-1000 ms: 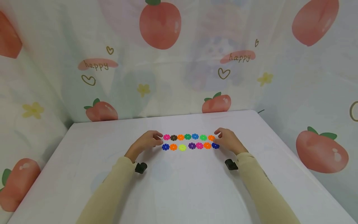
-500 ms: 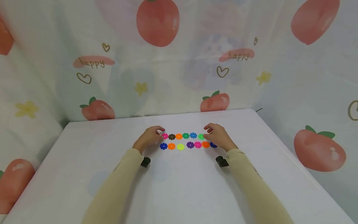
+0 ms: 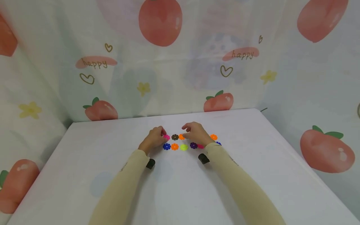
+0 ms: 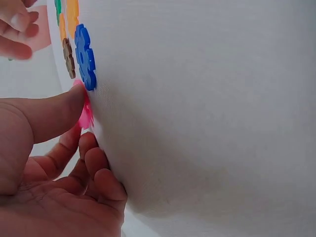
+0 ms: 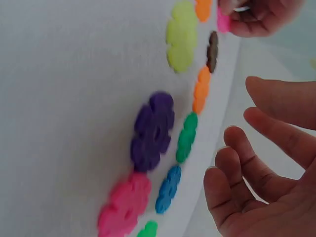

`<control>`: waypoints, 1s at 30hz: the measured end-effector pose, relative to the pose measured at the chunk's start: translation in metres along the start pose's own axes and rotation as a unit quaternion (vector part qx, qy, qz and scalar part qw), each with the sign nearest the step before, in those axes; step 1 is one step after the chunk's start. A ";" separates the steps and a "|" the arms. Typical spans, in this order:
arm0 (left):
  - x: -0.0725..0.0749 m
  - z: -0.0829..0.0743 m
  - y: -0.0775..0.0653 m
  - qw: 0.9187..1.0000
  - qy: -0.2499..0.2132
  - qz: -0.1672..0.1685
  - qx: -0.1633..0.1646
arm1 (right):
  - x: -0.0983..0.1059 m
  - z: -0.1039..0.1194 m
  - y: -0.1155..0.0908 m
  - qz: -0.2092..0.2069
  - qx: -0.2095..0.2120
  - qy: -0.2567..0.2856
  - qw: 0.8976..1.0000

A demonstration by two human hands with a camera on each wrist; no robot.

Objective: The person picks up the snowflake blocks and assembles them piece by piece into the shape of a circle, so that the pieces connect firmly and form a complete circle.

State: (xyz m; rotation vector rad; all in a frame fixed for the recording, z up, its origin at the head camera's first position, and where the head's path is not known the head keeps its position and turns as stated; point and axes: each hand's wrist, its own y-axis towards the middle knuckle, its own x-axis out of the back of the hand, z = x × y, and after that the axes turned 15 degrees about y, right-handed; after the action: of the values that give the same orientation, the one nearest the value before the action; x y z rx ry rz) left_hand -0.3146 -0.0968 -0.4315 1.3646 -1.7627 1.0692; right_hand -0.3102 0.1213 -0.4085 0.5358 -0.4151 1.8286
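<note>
Flower-shaped plastic discs lie in two rows on the white table. At the far row's left end my left hand [image 3: 152, 140] pinches a pink disc [image 4: 86, 116] between thumb and fingers. My right hand [image 3: 196, 133] is held over the far row, fingers loosely bent and apart, holding nothing. Nearest its fingertips is an orange disc [image 3: 181, 137], beside a brown disc [image 3: 175, 137]. In the right wrist view, a green disc [image 5: 186, 137] and a blue disc [image 5: 168, 189] lie below this hand; the head view hides both behind it.
The near row has a dark blue disc [image 3: 167, 146], an orange one, a yellow disc [image 3: 184, 147], a purple disc [image 3: 193, 145] and more partly behind the right wrist. Another orange disc [image 3: 214, 137] ends the far row. A fruit-print curtain [image 3: 174, 81] stands behind the table [image 3: 174, 193].
My right hand has moved left along the far row from its right end. My left hand has come in to the pink disc and now pinches it.
</note>
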 end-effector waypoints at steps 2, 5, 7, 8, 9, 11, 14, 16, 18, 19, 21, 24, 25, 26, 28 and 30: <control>0.000 0.001 -0.001 1.000 -0.007 -0.002 0.007 | -0.007 0.003 0.005 0.014 0.008 -0.021 1.000; -0.001 0.002 -0.001 1.000 -0.016 -0.006 0.008 | -0.014 0.007 0.009 0.031 0.017 -0.053 0.998; -0.001 0.003 -0.001 1.000 -0.024 -0.009 0.008 | -0.018 0.008 0.011 0.035 0.021 -0.079 0.996; -0.001 0.003 -0.002 0.999 -0.029 -0.010 0.009 | -0.019 0.008 0.012 0.037 0.024 -0.091 0.995; -0.001 0.003 -0.003 0.999 -0.035 -0.010 0.010 | -0.020 0.008 0.013 0.038 0.028 -0.103 0.994; 0.001 0.004 -0.005 0.999 -0.043 -0.013 0.011 | -0.022 0.008 0.016 0.038 0.036 -0.125 0.991; 0.004 0.006 -0.007 0.999 -0.049 -0.016 0.009 | -0.025 0.008 0.019 0.039 0.048 -0.151 0.987; 0.005 0.009 -0.006 0.998 -0.054 -0.019 0.006 | -0.026 0.008 0.021 0.037 0.055 -0.163 0.984; 0.007 0.012 -0.005 0.998 -0.058 -0.021 0.005 | -0.027 0.009 0.022 0.034 0.054 -0.162 0.985; 0.007 0.013 -0.005 0.998 -0.060 -0.023 0.004 | -0.027 0.008 0.023 0.031 0.056 -0.156 0.986; 0.010 0.016 -0.005 0.997 -0.067 -0.030 0.001 | -0.027 0.009 0.023 0.030 0.050 -0.129 0.990; 0.013 0.021 -0.006 0.995 -0.091 -0.039 0.003 | -0.026 0.010 0.023 0.030 0.041 -0.071 0.996; 0.014 0.023 -0.006 0.994 -0.103 -0.040 0.005 | -0.025 0.010 0.022 0.030 0.038 -0.051 0.998; 0.016 0.025 -0.006 0.992 -0.116 -0.039 0.006 | -0.025 0.011 0.022 0.030 0.032 -0.030 0.999; 0.019 0.028 -0.006 0.990 -0.135 -0.037 0.010 | -0.023 0.011 0.022 0.022 0.029 -0.001 0.999; 0.021 0.033 -0.007 0.989 -0.143 -0.038 0.011 | -0.022 0.011 0.023 0.014 0.026 0.025 0.999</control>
State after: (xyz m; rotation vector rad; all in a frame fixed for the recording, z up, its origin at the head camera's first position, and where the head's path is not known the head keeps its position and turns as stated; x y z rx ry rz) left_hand -0.3136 -0.1360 -0.4262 1.6524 -1.8853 0.8880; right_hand -0.3240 0.0911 -0.4119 0.5215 -0.3441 1.8805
